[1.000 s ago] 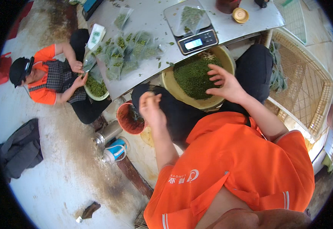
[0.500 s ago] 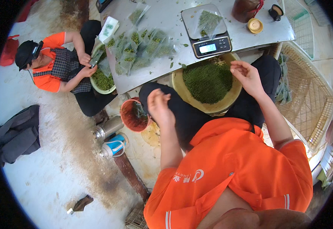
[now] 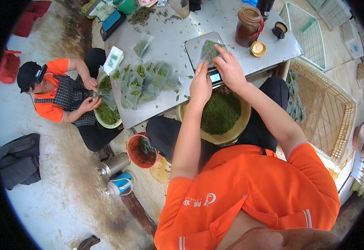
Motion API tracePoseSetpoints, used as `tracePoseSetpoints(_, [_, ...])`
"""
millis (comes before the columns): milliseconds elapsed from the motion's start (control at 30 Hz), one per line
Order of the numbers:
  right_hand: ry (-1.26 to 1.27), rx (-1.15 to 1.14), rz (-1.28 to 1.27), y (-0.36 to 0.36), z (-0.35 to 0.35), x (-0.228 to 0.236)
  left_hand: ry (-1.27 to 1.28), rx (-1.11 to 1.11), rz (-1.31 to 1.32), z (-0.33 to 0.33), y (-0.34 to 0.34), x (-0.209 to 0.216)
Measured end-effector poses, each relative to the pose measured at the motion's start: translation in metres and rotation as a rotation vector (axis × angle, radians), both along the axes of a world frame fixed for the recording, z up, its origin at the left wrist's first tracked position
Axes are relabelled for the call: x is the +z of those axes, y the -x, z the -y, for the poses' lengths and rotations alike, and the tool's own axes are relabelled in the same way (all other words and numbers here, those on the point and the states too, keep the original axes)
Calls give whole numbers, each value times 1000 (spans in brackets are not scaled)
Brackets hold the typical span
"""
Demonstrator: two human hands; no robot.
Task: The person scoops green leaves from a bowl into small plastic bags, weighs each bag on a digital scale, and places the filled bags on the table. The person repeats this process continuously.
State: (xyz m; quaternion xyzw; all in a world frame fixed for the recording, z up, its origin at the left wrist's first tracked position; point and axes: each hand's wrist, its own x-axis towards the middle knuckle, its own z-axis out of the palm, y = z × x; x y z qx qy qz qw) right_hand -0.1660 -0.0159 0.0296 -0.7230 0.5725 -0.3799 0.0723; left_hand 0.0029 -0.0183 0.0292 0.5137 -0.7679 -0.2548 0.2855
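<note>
The left hand (image 3: 200, 86) and the right hand (image 3: 229, 71) reach forward side by side, close to each other, around the near end of a clear bag of green bits (image 3: 208, 48). The bag lies just ahead of the left fingertips and to the left of the right hand's fingers, flat on the scale (image 3: 193, 46). The right hand's fingers are extended at the bag's edge, its thumb pointing toward the left hand; the left fingers are held together. Whether either hand pinches the plastic, I cannot tell. Nearer the body than the hands, between the forearms, sits a yellowish basin (image 3: 245, 121) with green grains (image 3: 219, 114). Left of the hands, more filled bags (image 3: 142, 81) cluster on the table (image 3: 169, 39); ahead and right stands a brown jar (image 3: 248, 28).
</note>
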Motion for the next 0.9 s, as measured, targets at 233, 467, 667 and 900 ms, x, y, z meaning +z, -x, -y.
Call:
tracePoseSetpoints(233, [-138,92,591,-12,-54,57,348,-16,420,-15,-4,87])
tracePoseSetpoints(467, [3,-33,146,-12,-27,22,285,-93,463,-30,3,97])
tracePoseSetpoints(667, [156,-104,71,-21,-26,31,321,-91,621,-28,3,75])
tracePoseSetpoints(900, [209,9,-57,-1,-23,19,419,86,139,-38,-29,107])
